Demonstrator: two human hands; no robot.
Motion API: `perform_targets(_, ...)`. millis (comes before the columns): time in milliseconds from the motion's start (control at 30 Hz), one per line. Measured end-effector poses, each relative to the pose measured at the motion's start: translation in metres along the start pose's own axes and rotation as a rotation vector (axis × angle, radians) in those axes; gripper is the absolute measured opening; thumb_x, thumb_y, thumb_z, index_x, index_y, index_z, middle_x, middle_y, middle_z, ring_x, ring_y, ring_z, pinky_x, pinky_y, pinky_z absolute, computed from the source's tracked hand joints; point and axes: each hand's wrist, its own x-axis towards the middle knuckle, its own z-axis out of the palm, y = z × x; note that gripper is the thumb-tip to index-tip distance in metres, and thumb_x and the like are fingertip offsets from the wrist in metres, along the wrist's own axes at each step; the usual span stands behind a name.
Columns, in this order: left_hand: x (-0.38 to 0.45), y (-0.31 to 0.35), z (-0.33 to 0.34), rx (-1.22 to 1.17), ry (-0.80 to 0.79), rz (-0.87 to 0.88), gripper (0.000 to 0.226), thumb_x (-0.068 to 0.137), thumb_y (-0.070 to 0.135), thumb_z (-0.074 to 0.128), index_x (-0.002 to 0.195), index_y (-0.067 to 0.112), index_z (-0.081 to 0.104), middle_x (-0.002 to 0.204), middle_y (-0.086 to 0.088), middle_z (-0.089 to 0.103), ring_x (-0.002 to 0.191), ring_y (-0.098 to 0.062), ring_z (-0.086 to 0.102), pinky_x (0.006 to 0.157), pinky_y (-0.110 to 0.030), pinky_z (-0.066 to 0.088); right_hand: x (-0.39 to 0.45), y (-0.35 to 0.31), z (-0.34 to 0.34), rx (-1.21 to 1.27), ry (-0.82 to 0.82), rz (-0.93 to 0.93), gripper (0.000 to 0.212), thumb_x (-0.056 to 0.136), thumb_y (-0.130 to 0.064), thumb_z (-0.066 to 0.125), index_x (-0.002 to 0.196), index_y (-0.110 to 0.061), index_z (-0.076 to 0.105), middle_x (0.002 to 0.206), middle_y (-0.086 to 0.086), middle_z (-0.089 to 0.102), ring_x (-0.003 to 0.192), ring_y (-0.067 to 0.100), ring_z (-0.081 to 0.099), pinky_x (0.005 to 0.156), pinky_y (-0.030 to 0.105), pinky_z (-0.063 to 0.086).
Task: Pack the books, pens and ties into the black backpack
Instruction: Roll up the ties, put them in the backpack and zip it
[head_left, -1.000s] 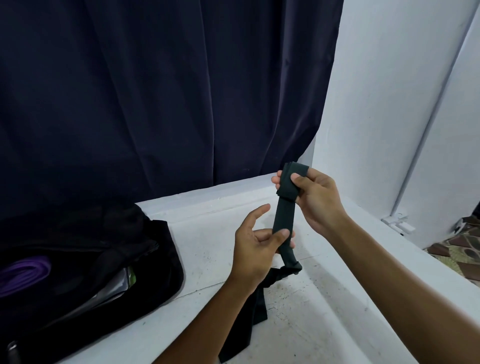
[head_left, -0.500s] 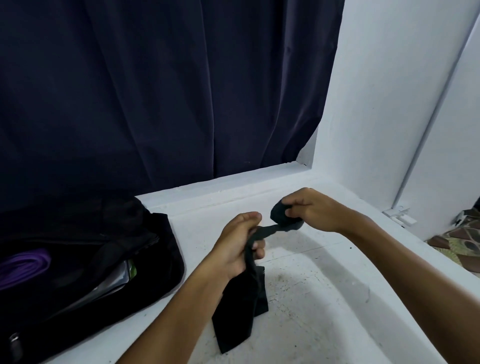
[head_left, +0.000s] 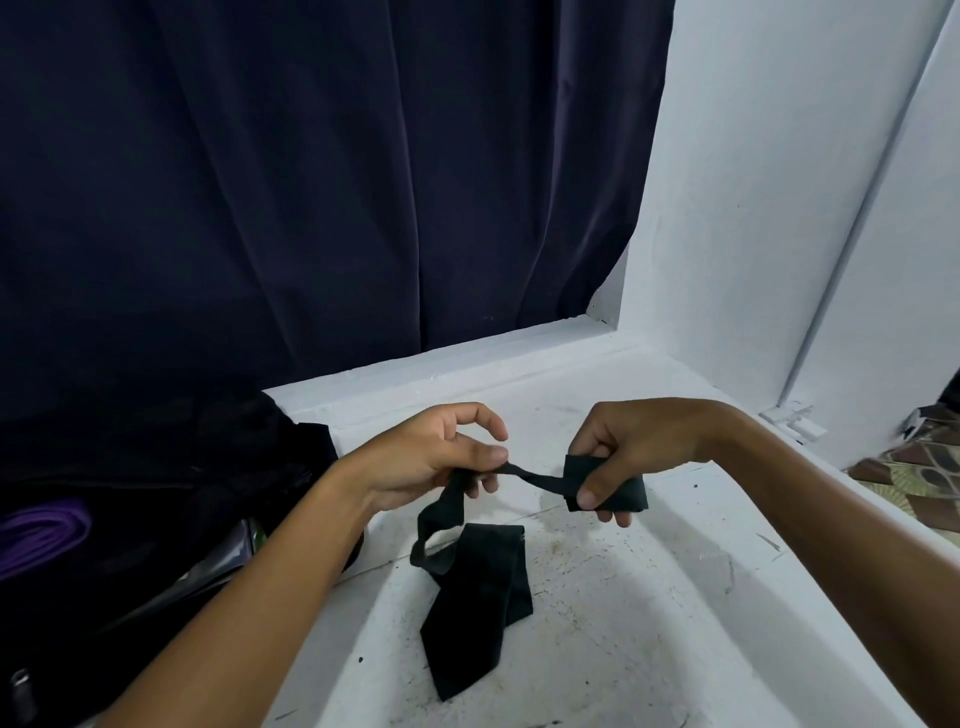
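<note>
The black tie (head_left: 475, 603) is stretched between both hands above the white counter (head_left: 623, 623), its wide pointed end lying flat on the speckled surface toward the near edge. The right hand (head_left: 623, 452) has its fingers and thumb curled round a folded, rolled-up portion of the tie, held just above the counter. The left hand (head_left: 441, 452) pinches the narrow, twisted strip between thumb and fingertips, with the index finger lifted in a loose curve; from there the fabric drops in a small loop down to the wide end. The hands are a little apart, joined only by the taut strip of cloth.

To the left, the black backpack (head_left: 156, 493) lies open on the counter, near the left forearm and apart from the tie. Inside its opening sits a purple folded item (head_left: 41, 530), and a glossy grey surface (head_left: 218, 561) with a sliver of green shows deeper in; what these are cannot be told. A dark navy curtain (head_left: 311, 182) hangs behind the backpack and the counter. A white wall (head_left: 779, 208) rises on the right, and a patch of patterned floor (head_left: 924, 467) shows beyond the counter's right edge.
</note>
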Motion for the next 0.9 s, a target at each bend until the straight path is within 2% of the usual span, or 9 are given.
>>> perform_targets(100, 0.006, -0.005, 0.000, -0.184, 0.077, -0.103, 0.021, 0.080, 0.020, 0.069, 0.087, 0.012, 0.051, 0.052, 0.001, 0.039, 0.046, -0.012, 0.041, 0.042, -0.021, 0.036, -0.001, -0.001, 0.001, 0.025, -0.038, -0.018, 0.010, 0.085, -0.014, 0.072, 0.090, -0.005, 0.072, 0.077, 0.010, 0.072, 0.066, 0.026, 0.069, 0.067, 0.029, 0.054)
perform_targets(167, 0.006, -0.007, -0.004, -0.157, 0.032, -0.123, 0.024, 0.084, 0.020, 0.072, 0.091, 0.012, 0.050, 0.053, 0.000, 0.041, 0.040, -0.008, 0.034, 0.036, -0.017, 0.029, 0.000, 0.002, 0.000, 0.083, -0.047, -0.039, 0.007, 0.086, -0.015, 0.071, 0.088, -0.008, 0.072, 0.077, 0.011, 0.071, 0.062, 0.024, 0.068, 0.064, 0.029, 0.054)
perform_targets(300, -0.002, -0.003, -0.014, 0.202, -0.062, -0.047, 0.039, 0.075, -0.012, 0.074, 0.099, 0.009, 0.052, 0.086, -0.006, 0.063, 0.042, -0.010, 0.044, 0.043, -0.020, 0.040, -0.003, 0.015, -0.005, 0.264, -0.075, -0.077, 0.012, 0.085, -0.018, 0.065, 0.079, -0.011, 0.072, 0.066, 0.011, 0.067, 0.050, 0.019, 0.061, 0.053, 0.024, 0.049)
perform_targets(500, 0.002, -0.003, -0.021, 0.088, 0.203, 0.244, 0.033, 0.075, 0.006, 0.079, 0.100, 0.008, 0.059, 0.064, -0.010, 0.064, 0.061, -0.019, 0.063, 0.063, -0.024, 0.050, -0.004, 0.039, -0.012, 0.483, -0.082, -0.194, 0.029, 0.079, -0.036, 0.074, 0.066, -0.010, 0.069, 0.058, 0.007, 0.063, 0.042, 0.014, 0.055, 0.046, 0.020, 0.042)
perform_targets(600, 0.007, 0.002, -0.016, -0.209, 0.191, 0.098, 0.025, 0.080, 0.011, 0.072, 0.101, 0.011, 0.058, 0.062, -0.008, 0.057, 0.058, -0.021, 0.052, 0.055, -0.027, 0.047, -0.003, 0.039, -0.010, 0.486, -0.086, -0.238, 0.033, 0.077, -0.040, 0.076, 0.065, -0.010, 0.068, 0.058, 0.007, 0.063, 0.043, 0.014, 0.056, 0.046, 0.020, 0.042)
perform_targets(667, 0.010, 0.004, -0.011, -0.349, 0.171, -0.024, 0.011, 0.086, 0.010, 0.060, 0.095, 0.012, 0.054, 0.060, -0.004, 0.049, 0.048, -0.014, 0.045, 0.045, -0.023, 0.042, -0.003, 0.039, -0.011, 0.495, -0.096, -0.269, 0.034, 0.077, -0.040, 0.075, 0.064, -0.009, 0.068, 0.058, 0.007, 0.064, 0.043, 0.014, 0.057, 0.046, 0.020, 0.042)
perform_targets(700, 0.011, 0.003, -0.010, -0.363, 0.171, -0.064, 0.005, 0.091, 0.008, 0.055, 0.091, 0.013, 0.052, 0.058, -0.001, 0.046, 0.044, -0.011, 0.041, 0.041, -0.021, 0.039, -0.003, 0.040, -0.012, 0.504, -0.107, -0.292, 0.034, 0.078, -0.038, 0.075, 0.064, -0.008, 0.068, 0.058, 0.007, 0.064, 0.044, 0.014, 0.056, 0.046, 0.020, 0.041)
perform_targets(767, 0.014, -0.001, -0.008, -0.356, 0.155, -0.116, 0.014, 0.098, 0.008, 0.048, 0.085, 0.014, 0.050, 0.055, 0.002, 0.040, 0.040, -0.007, 0.035, 0.038, -0.018, 0.033, -0.002, 0.042, -0.013, 0.551, -0.131, -0.353, 0.031, 0.082, -0.033, 0.072, 0.066, -0.007, 0.067, 0.057, 0.006, 0.063, 0.044, 0.015, 0.055, 0.048, 0.021, 0.041)
perform_targets(900, 0.020, -0.015, 0.000, -0.343, 0.142, -0.108, 0.016, 0.093, 0.025, 0.057, 0.088, 0.013, 0.049, 0.048, 0.002, 0.034, 0.045, -0.012, 0.039, 0.045, -0.022, 0.033, 0.002, 0.034, -0.013, 0.755, -0.079, -0.498, 0.033, 0.085, -0.029, 0.071, 0.064, -0.005, 0.063, 0.052, 0.006, 0.058, 0.041, 0.013, 0.050, 0.046, 0.019, 0.043)
